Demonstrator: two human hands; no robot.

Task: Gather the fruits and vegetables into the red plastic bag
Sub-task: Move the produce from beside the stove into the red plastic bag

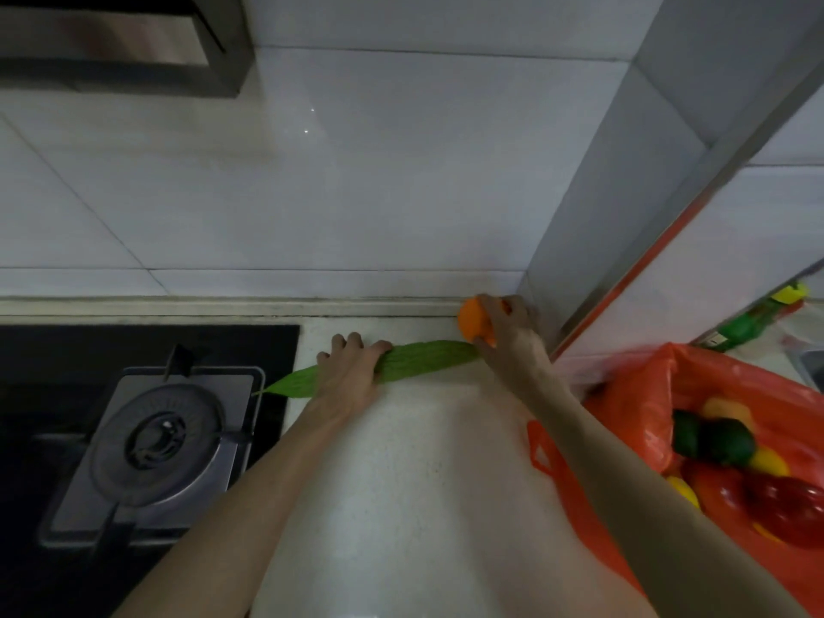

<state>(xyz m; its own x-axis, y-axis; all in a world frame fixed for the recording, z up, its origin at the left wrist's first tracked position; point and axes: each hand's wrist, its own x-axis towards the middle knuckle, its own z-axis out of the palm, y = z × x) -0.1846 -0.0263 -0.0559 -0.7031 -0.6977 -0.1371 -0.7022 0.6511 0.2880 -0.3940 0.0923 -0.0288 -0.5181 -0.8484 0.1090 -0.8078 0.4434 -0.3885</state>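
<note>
Beside the stove (156, 439), our left hand (352, 372) curled its fingers over the gourd (423, 361), which lay on the tabletop (423, 483). It looked long, stiff and ridged, best held mid-length. Our right hand (508, 332) wrapped its fingers round the orange (472, 323), tight in the wall corner. Bare tabletop led right to the gaping bag (669, 363).

Home kitchen: gas hob (156, 443), tiled wall (356, 171).

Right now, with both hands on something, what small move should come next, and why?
Probably lift both and carry them right into the bag: the left hand grips the gourd, the right hand grips the orange, and the bag lies open at the right.
</note>
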